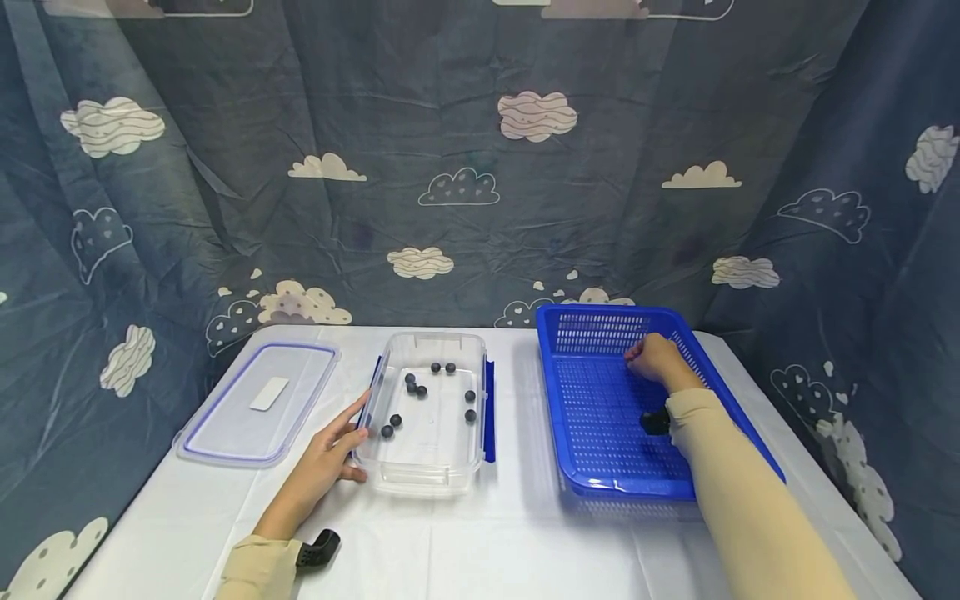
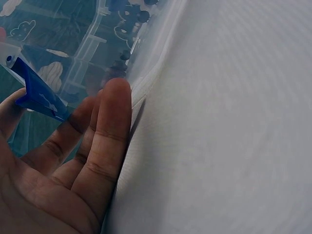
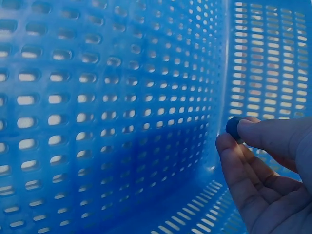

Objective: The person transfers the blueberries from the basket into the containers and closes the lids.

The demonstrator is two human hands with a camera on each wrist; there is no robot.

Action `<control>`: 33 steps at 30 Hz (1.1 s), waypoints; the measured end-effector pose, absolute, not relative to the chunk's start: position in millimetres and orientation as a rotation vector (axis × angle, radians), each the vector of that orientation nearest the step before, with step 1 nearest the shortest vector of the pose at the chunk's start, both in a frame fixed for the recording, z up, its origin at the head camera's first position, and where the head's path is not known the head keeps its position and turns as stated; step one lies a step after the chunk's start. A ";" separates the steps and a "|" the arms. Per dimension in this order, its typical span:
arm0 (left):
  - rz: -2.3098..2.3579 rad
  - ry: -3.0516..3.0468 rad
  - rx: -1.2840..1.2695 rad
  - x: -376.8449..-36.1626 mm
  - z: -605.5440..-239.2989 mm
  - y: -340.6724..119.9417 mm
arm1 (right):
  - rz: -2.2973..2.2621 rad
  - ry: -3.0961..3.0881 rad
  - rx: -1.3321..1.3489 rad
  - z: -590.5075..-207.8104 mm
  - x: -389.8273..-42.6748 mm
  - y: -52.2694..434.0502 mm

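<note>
In the head view, a clear plastic box (image 1: 431, 479) with blue side latches stands mid-table, several small dark balls (image 1: 422, 392) on its floor. My left hand (image 1: 326, 458) rests against its left side, fingers fairly straight. The left wrist view shows those fingers (image 2: 113, 122) by the clear wall, close to a hanging blue latch (image 2: 41, 92). My right hand (image 1: 660, 362) is inside the blue basket (image 1: 615, 417), toward its far right. Thumb and fingertips pinch one small dark ball (image 3: 234, 127) there, as the right wrist view shows.
A clear lid (image 1: 300, 408) with a blue-violet seal lies left of the box, a small white rectangle (image 1: 269, 393) on it. White cloth (image 1: 517, 550) covers the table. Behind and at the sides hangs a dark cloud-patterned curtain (image 1: 465, 100). The basket's raised walls surround my right hand.
</note>
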State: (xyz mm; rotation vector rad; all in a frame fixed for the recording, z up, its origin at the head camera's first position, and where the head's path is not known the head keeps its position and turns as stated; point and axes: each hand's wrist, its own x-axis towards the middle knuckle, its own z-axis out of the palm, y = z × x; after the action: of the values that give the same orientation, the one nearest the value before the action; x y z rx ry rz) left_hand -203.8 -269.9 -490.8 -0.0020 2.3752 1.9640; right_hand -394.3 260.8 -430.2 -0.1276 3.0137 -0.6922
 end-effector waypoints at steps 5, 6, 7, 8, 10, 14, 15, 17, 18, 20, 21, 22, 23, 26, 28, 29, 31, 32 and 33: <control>1.954 2.372 -0.014 -203.6 -491.3 -269.5 | -0.739 2.987 -0.110 -423.0 -393.9 253.8; 1.955 2.372 -0.016 -203.6 -491.3 -269.2 | -0.746 2.980 -0.110 -421.2 -393.5 251.9; 1.955 2.374 -0.011 -203.2 -491.3 -269.2 | -0.755 2.972 -0.113 -419.9 -393.8 250.2; 1.957 2.375 -0.010 -203.1 -491.3 -269.0 | -0.754 2.978 -0.125 -418.7 -394.2 248.5; 1.961 2.377 -0.007 -203.4 -491.5 -268.7 | -0.763 2.979 -0.144 -415.4 -393.8 243.9; 1.962 2.380 -0.009 -204.4 -492.3 -268.8 | -0.774 2.993 -0.188 -412.2 -397.5 236.5; 1.961 2.382 -0.007 -204.8 -492.4 -268.9 | -0.778 2.994 -0.196 -411.4 -398.1 234.5; 1.960 2.387 -0.004 -205.2 -492.5 -269.2 | -0.783 2.999 -0.209 -410.6 -399.8 231.0; 1.957 2.390 -0.004 -205.2 -492.4 -269.2 | -0.783 3.006 -0.221 -409.2 -399.4 228.9; 1.957 2.393 -0.003 -205.5 -492.5 -269.3 | -0.789 3.016 -0.232 -407.0 -398.6 224.6; 1.958 2.392 -0.005 -205.5 -492.6 -269.1 | -0.799 3.014 -0.235 -405.7 -397.7 222.4; 1.960 2.392 -0.004 -205.5 -492.6 -269.1 | -0.803 3.017 -0.239 -404.4 -397.1 220.5; 1.961 2.391 -0.004 -205.5 -492.7 -269.0 | -0.811 3.018 -0.239 -403.2 -396.3 218.7; 1.967 2.389 0.000 -205.6 -492.9 -269.0 | -0.842 3.012 -0.232 -399.8 -394.6 213.3; 1.967 2.386 0.000 -205.7 -492.9 -269.0 | -0.848 3.007 -0.238 -397.8 -394.3 209.8; 1.966 2.386 -0.002 -205.7 -492.8 -269.0 | -0.855 3.002 -0.240 -396.8 -394.1 208.1; 1.964 2.386 -0.002 -205.7 -492.7 -269.0 | -0.849 3.005 -0.257 -394.8 -393.6 204.9; 1.962 2.388 -0.004 -205.6 -492.6 -269.0 | -0.845 3.007 -0.265 -393.7 -393.2 203.7; 1.959 2.391 -0.005 -205.6 -492.6 -269.0 | -0.846 3.010 -0.271 -392.6 -392.7 202.5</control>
State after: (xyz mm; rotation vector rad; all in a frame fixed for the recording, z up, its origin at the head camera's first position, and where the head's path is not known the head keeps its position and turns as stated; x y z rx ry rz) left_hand -205.6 -269.0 -492.6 -0.0051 2.3914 1.9592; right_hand -392.7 202.5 -392.6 -0.2709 3.0101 -0.8458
